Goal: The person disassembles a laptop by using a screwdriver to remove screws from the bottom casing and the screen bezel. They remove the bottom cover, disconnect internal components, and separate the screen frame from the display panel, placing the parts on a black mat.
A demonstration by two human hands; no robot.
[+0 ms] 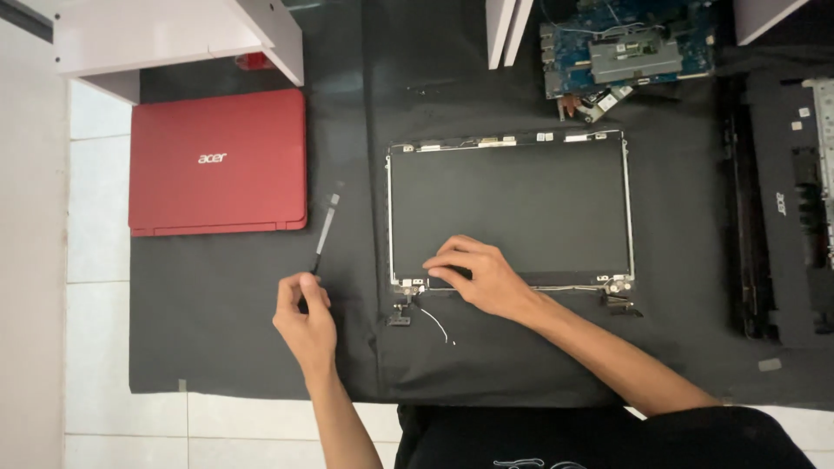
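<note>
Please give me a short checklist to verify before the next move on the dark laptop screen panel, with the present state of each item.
1. Right hand rests on the dark flat laptop screen panel, near its lower edge: ok.
2. Left hand holds the thin dark strip tool: ok.
3. Panel lies flat on the black mat: ok.
4. Loose white cable clear of both hands: ok.
5. Panel screws removed: cannot tell.

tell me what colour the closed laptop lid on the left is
Red laptop lid, clearest in the head view.
</note>
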